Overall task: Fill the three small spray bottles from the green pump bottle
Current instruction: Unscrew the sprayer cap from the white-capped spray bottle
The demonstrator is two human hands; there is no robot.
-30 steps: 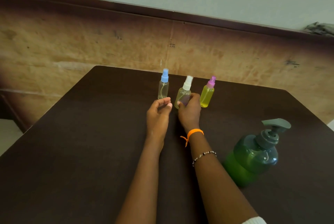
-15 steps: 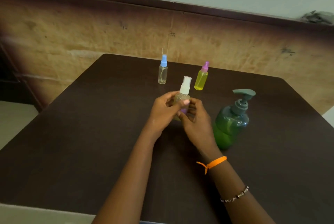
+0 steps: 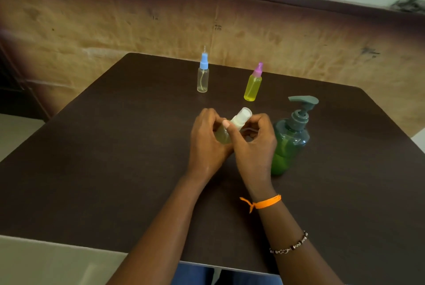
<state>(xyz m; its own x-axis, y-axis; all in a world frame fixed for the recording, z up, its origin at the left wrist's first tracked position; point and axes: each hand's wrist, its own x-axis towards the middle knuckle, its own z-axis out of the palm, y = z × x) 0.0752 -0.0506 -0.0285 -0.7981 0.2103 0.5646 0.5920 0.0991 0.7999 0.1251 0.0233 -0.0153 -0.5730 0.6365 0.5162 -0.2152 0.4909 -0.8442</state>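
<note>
Head view, white-capped bottle (image 3: 230, 127) now tilted, both hands still gripping

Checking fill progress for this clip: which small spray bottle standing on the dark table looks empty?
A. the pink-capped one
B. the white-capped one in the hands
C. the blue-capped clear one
C: the small clear spray bottle with the blue cap shows only its dip tube, while the pink-capped bottle is yellow with liquid.

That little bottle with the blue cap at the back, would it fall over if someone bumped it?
Probably yes. The blue-capped bottle is tall and slim on a narrow base, so it likely tips easily. It looks almost empty, so likely very light. Being round, it might roll on the table once down.
</note>
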